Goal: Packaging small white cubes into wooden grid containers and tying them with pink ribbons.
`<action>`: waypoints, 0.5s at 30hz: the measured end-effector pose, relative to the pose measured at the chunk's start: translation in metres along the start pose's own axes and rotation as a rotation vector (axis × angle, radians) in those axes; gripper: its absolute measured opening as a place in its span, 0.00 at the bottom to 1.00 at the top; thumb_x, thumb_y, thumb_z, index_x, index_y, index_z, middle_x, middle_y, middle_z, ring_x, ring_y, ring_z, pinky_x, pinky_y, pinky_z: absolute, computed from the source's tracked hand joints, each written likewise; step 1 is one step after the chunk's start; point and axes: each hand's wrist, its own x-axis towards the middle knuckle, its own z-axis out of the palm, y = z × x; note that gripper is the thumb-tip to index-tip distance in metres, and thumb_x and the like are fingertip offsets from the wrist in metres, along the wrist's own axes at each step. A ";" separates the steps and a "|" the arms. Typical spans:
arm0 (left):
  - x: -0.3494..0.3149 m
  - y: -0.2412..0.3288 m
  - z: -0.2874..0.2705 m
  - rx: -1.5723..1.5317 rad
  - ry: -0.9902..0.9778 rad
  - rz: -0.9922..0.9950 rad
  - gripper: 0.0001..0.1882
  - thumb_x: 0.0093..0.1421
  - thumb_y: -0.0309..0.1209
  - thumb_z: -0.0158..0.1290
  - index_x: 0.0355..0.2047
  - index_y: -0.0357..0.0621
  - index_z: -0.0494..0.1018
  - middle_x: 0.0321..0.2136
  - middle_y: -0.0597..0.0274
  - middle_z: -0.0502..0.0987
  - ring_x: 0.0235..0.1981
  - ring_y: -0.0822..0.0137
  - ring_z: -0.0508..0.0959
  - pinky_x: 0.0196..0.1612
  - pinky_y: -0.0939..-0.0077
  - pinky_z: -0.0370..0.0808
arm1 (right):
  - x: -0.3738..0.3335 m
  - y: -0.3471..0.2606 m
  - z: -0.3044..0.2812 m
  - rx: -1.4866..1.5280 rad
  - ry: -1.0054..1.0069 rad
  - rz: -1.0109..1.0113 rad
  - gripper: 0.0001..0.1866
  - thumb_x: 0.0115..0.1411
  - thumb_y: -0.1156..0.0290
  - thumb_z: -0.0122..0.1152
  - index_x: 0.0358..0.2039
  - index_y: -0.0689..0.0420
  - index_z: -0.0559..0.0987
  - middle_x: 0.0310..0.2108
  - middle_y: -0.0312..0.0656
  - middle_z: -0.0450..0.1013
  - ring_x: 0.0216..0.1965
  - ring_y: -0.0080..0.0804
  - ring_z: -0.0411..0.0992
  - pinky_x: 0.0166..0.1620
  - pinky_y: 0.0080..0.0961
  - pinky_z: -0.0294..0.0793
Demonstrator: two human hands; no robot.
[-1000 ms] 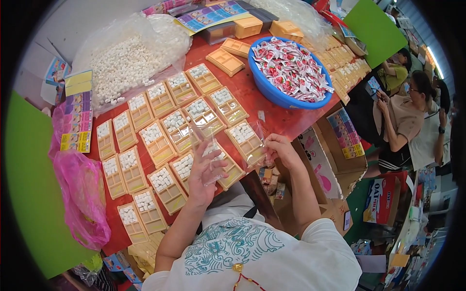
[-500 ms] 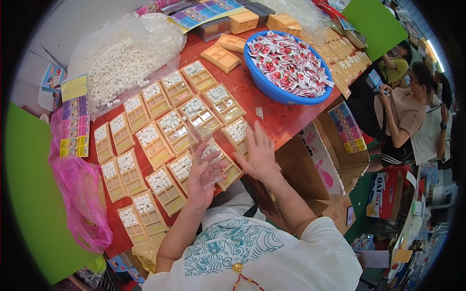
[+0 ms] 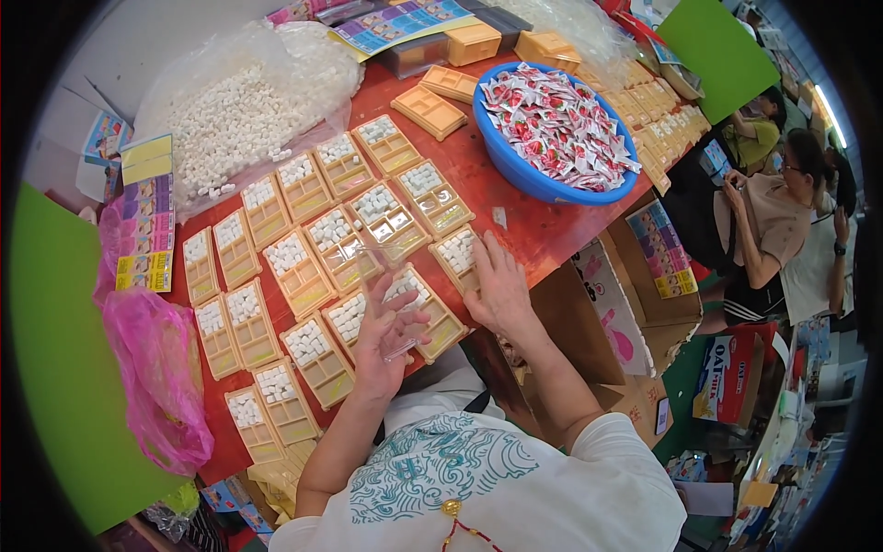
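Observation:
Rows of tan compartment trays (image 3: 296,271), each with white marshmallow-like pieces in one section, cover the red table. My left hand (image 3: 384,336) holds a thin clear plastic piece (image 3: 401,350), its far part rising above the fingers over the trays. The fingers of my right hand (image 3: 501,290) are apart and lie at the right edge of the rightmost tray (image 3: 457,253); I see nothing held in them. Glossy clear plastic shows in the empty sections of several trays. Another filled tray (image 3: 441,322) sits between my hands.
A blue basin (image 3: 552,191) full of small red-and-white packets stands at the back right. A plastic bag of white pieces (image 3: 230,129) spreads at the back left, with a pink bag (image 3: 156,368) nearer. An open cardboard box (image 3: 575,313) is beside the table; people sit farther right.
My right hand has come down onto the rightmost tray, its fingers now at that tray's edge. My left hand keeps the clear plastic piece in nearly the same place. The whole view has shifted slightly.

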 end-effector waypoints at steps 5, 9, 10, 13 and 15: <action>0.005 0.004 -0.001 0.031 -0.011 0.021 0.31 0.60 0.37 0.46 0.63 0.48 0.53 0.50 0.53 0.71 0.43 0.61 0.76 0.39 0.67 0.78 | -0.002 0.010 -0.018 0.285 0.085 -0.019 0.38 0.49 0.68 0.56 0.61 0.65 0.58 0.63 0.59 0.52 0.62 0.54 0.54 0.61 0.42 0.56; 0.037 -0.003 0.019 -0.012 -0.073 -0.094 0.31 0.59 0.38 0.49 0.62 0.50 0.55 0.49 0.53 0.69 0.42 0.61 0.77 0.36 0.68 0.78 | 0.009 0.012 -0.025 0.566 0.101 -0.049 0.36 0.53 0.66 0.56 0.61 0.65 0.60 0.63 0.59 0.52 0.65 0.52 0.52 0.65 0.37 0.52; 0.047 -0.007 0.029 -0.059 -0.100 -0.178 0.33 0.59 0.39 0.50 0.63 0.51 0.54 0.49 0.53 0.68 0.41 0.62 0.77 0.35 0.70 0.78 | 0.012 0.013 -0.025 0.599 0.092 -0.049 0.35 0.53 0.66 0.57 0.61 0.65 0.61 0.63 0.59 0.53 0.65 0.52 0.52 0.64 0.37 0.52; 0.078 -0.026 0.059 -0.123 -0.094 -0.305 0.26 0.60 0.41 0.47 0.59 0.52 0.60 0.45 0.57 0.72 0.43 0.60 0.76 0.40 0.60 0.76 | 0.020 0.026 -0.023 0.674 0.147 0.009 0.35 0.53 0.64 0.58 0.60 0.64 0.62 0.63 0.60 0.53 0.64 0.52 0.54 0.64 0.37 0.54; 0.102 -0.044 0.067 -0.152 -0.079 -0.351 0.23 0.62 0.42 0.45 0.56 0.52 0.63 0.45 0.58 0.74 0.43 0.60 0.76 0.43 0.56 0.75 | 0.027 0.027 -0.032 0.565 0.183 0.018 0.35 0.53 0.63 0.59 0.60 0.63 0.63 0.62 0.61 0.54 0.63 0.54 0.55 0.63 0.39 0.56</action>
